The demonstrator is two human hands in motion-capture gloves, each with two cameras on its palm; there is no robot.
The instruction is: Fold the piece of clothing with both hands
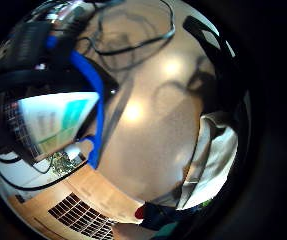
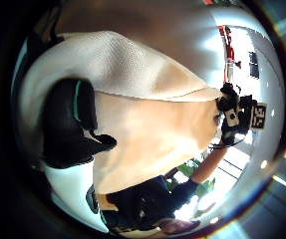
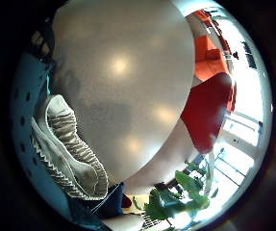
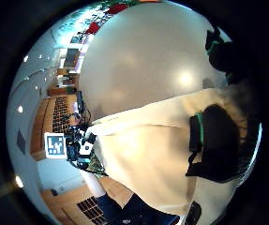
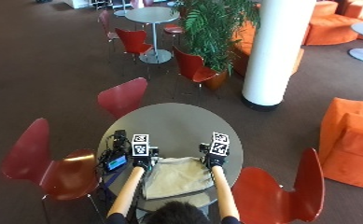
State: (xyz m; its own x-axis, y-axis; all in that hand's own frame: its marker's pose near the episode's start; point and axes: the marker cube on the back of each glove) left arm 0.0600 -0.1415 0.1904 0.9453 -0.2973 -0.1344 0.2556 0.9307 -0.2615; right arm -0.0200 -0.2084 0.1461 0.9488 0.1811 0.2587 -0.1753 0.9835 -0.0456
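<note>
Garment (image 5: 177,176) on table (image 5: 169,123) near edge, btwn left hand (image 5: 141,161) & right hand (image 5: 214,159), device (image 5: 115,163) to its left.

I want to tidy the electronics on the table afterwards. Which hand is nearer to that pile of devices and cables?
Left. The left hand grips the beige garment at its far left corner, right beside the devices. The right hand holds the opposite far corner, across the garment.

No readable text anywhere (the device screen (image 1: 58,122) stays illegible).
</note>
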